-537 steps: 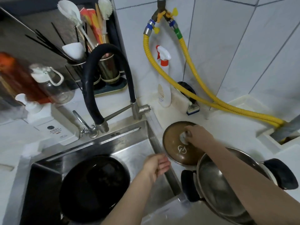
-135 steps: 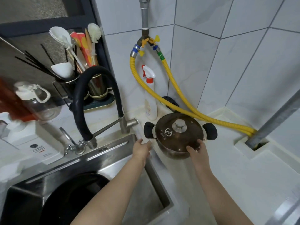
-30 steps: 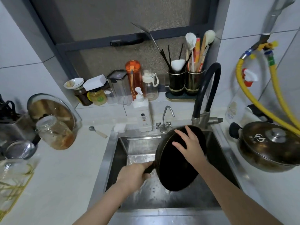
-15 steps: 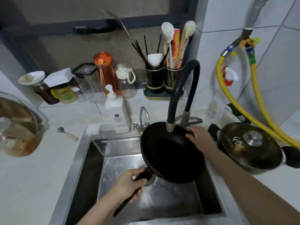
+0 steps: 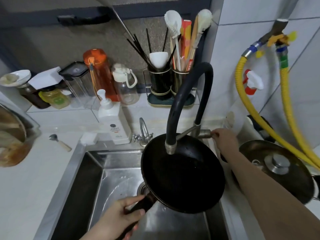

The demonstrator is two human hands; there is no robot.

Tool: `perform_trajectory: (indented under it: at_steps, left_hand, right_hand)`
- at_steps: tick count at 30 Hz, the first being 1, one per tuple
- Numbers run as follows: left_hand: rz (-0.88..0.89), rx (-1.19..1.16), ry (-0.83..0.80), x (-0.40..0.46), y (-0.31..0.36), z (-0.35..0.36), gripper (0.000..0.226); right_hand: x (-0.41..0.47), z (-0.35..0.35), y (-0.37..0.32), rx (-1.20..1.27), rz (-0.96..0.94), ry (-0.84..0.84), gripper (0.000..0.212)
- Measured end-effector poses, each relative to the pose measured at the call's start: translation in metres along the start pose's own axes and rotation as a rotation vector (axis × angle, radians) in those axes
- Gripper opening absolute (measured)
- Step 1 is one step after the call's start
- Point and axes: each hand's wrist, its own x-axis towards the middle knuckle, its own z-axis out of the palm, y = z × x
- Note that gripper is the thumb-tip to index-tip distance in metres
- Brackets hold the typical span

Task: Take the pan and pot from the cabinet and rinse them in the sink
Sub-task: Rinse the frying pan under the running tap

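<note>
The left hand (image 5: 119,220) grips the dark handle of the round black frying pan (image 5: 183,172), fingers and thumb curled tight round it. From those fingers the pan extends up and to the right, held tilted over the stainless steel sink (image 5: 97,172), its inner face turned toward the camera. The surface is matte black with a few small pale specks near the top, and the rim is thin and dark (no water stream can be made out). The metal nozzle of the black arched hose tap (image 5: 187,103) hangs just in front of the pan's upper part.

The right hand (image 5: 225,139) reaches past the pan's far right edge to the brushed metal lever (image 5: 204,133) at the tap's base; its fingers close on the lever's end, though how firmly I cannot tell.

Just right of that hand's forearm sits the steel pot with a brown glass lid (image 5: 277,168) on the white counter, lid on, silver knob up. Yellow corrugated hoses (image 5: 256,116) run behind it. A white soap pump bottle (image 5: 113,122) stands beyond the left fingers, at the sink's back edge.
</note>
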Motion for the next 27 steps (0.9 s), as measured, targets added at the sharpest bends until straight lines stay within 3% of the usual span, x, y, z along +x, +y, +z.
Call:
perform_trajectory:
  at_steps: [15, 19, 23, 27]
  left_hand:
    - [-0.03, -0.062, -0.007, -0.001, 0.006, 0.009, 0.042]
    - [-0.032, -0.043, -0.004, -0.001, 0.005, 0.005, 0.043]
    - [-0.019, -0.031, 0.002, -0.001, 0.002, -0.001, 0.043]
    - [-0.002, -0.009, -0.02, -0.004, -0.001, -0.015, 0.044]
  right_hand:
    - [0.008, 0.004, 0.015, 0.172, 0.044, 0.013, 0.021]
    - [-0.005, 0.001, 0.012, 0.038, -0.056, 0.025, 0.026]
    - [-0.025, 0.008, 0.007, -0.145, -0.307, 0.1, 0.027]
    - [-0.052, 0.019, -0.013, -0.144, -0.402, -0.093, 0.04]
